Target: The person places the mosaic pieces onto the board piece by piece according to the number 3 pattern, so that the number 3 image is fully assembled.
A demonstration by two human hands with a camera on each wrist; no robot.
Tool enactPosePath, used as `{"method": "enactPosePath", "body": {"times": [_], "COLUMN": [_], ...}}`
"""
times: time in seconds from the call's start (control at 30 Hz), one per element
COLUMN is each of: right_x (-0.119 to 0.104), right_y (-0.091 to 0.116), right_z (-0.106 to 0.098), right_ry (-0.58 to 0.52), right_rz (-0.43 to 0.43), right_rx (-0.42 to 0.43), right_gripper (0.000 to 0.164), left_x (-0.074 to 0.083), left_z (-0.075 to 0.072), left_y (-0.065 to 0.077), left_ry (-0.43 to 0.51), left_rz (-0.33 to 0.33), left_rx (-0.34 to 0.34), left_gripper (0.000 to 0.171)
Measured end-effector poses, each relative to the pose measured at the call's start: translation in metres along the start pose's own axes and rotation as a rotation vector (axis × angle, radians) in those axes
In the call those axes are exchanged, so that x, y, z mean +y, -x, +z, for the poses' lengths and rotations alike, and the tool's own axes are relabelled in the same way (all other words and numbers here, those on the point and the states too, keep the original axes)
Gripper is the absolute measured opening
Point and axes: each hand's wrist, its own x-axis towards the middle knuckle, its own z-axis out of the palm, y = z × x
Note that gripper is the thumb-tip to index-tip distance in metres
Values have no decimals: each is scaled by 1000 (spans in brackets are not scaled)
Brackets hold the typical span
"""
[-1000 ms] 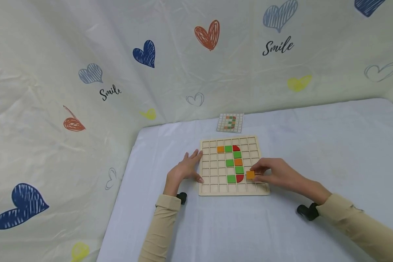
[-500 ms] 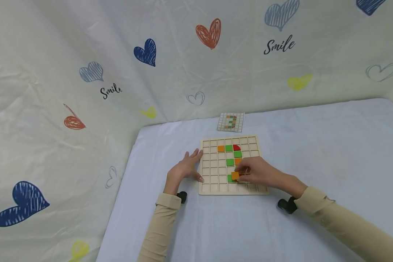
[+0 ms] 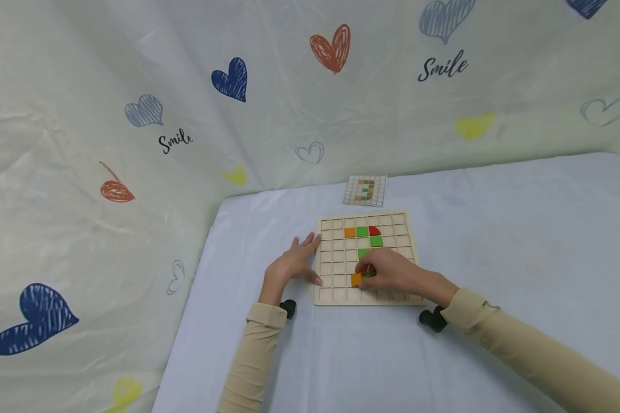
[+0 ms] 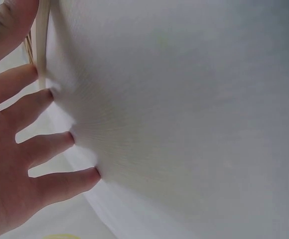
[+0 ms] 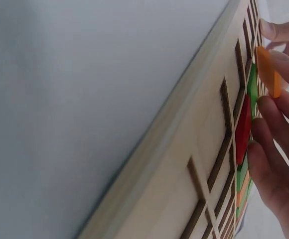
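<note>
My right hand (image 3: pixel 395 271) pinches an orange square tile (image 3: pixel 356 280) between thumb and fingers, low over the wooden grid board (image 3: pixel 333 296). In the right wrist view the orange tile (image 5: pixel 268 72) stands tilted beside a green tile (image 5: pixel 252 87), and a red tile (image 5: pixel 242 129) lies nearer. Fingers spread, my left hand (image 3: pixel 291 267) rests at the board's left edge, touching it with thumb and forefinger; its other fingertips press the cloth in the left wrist view. On the board's upper rows sit an orange tile (image 3: pixel 349 232), green tiles (image 3: pixel 362 232) and a red rounded tile (image 3: pixel 374 230). My right hand hides some lower tiles.
Behind the board lies a pattern card (image 3: pixel 365 191) printed with a coloured grid. A white cloth (image 3: pixel 522 229) covers the table. A curtain with printed hearts (image 3: pixel 330 49) hangs along the back and left side.
My right hand has carried the orange tile leftward across the board, from right of the lower red tile to left of the lower green one. The left hand stays at the edge.
</note>
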Motion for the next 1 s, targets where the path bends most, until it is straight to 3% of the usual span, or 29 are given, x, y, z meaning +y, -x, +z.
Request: {"method": "enactPosePath", "body": {"times": [0.43,0.6,0.73,0.87,1.0], "right_x": [-7,-3,2,12,26], "right_y": [-4,1,14,33,59], "right_z": [6,1,-9,-24,-39], "right_ry": [109,61,7,-19,32], "right_rz": [54,2,-39,-28,20], "right_rx": [-4,12,47,138,267], "right_gripper": [21,22,22,21,23], "left_x": [4,8,14,21,27], "left_z": [2,-1,-3,-4,0], "left_y": [-4,-2,2,7,10], "left_ry": [18,11,-48,-163,-229], "left_rz": [4,-15,-56,-21,113], "left_rx": [-6,-6,6,84,270], "left_gripper": [117,116,105,82,63]}}
